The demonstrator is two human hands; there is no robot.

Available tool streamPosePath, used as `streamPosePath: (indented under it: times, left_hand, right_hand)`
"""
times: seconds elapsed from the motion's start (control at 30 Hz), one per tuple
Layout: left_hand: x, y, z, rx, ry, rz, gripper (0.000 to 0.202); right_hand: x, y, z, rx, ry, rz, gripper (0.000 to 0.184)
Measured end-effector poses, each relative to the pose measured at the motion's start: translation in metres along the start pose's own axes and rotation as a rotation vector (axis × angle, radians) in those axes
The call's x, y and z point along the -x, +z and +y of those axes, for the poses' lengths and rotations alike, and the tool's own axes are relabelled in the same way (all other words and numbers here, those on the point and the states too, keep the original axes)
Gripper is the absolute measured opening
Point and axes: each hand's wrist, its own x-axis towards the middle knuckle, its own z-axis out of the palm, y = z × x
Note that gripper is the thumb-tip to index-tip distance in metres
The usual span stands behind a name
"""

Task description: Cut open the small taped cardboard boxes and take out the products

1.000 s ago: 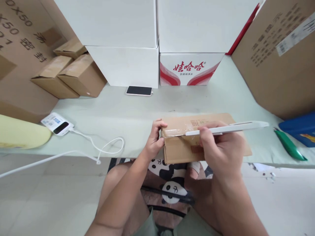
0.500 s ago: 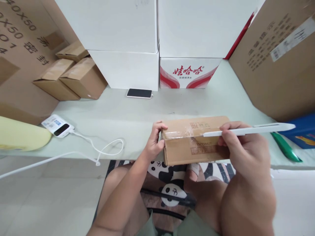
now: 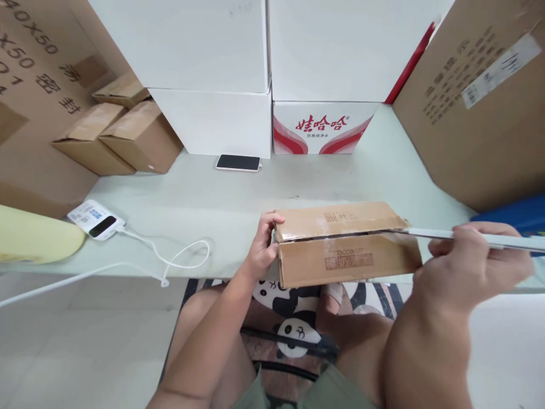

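Note:
A small brown cardboard box (image 3: 340, 255) with "COCONUT" printed on its front sits at the table's near edge. Its taped top seam is split into a dark gap along much of its length. My left hand (image 3: 264, 245) grips the box's left end, fingers on top and thumb in front. At the right end, my right hand (image 3: 477, 255) is closed around a white box cutter (image 3: 430, 233), whose tip is at the seam's right corner.
Behind stand white cartons (image 3: 208, 122) and a red-and-white carton (image 3: 323, 129). A phone (image 3: 238, 163) lies before them. Left are small brown boxes (image 3: 142, 136), a white device (image 3: 96, 220) with a cable (image 3: 164, 261), and a yellow object (image 3: 38, 236). A big carton (image 3: 481, 113) stands right.
My right hand has moved right with the box cutter, from above the middle of the seam to the box's right end. The seam now gapes. My left hand stays on the left end.

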Motion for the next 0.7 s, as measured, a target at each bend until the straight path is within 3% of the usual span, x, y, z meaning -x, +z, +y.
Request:
streamPosePath:
  times: [0.1,0.2,0.3,0.4,0.6,0.7]
  left_hand:
    - [-0.001,-0.001,0.0,0.004,-0.002,0.001,0.04]
    - [-0.002,-0.002,0.0,0.011,0.005,0.006,0.043]
    - [-0.004,-0.001,-0.001,0.023,-0.019,0.048,0.053]
    - [-0.007,0.0,0.001,0.037,-0.034,0.137,0.063]
    - [-0.023,-0.007,0.014,-0.068,0.016,0.513,0.068]
    - [-0.032,-0.018,0.026,-0.164,0.013,0.569,0.061]
  right_hand:
    - [-0.007,0.001,0.01,-0.26,0.094,0.128,0.01]
    - [-0.014,0.0,0.021,-0.34,0.158,0.187,0.009]
    - [-0.014,0.003,0.035,-0.284,0.224,0.068,0.014]
    - [-0.006,0.008,0.05,-0.233,0.17,-0.073,0.022]
    - [0.021,0.018,0.061,-0.105,0.12,-0.181,0.024]
    - [0.035,0.021,0.061,-0.098,0.072,-0.268,0.025]
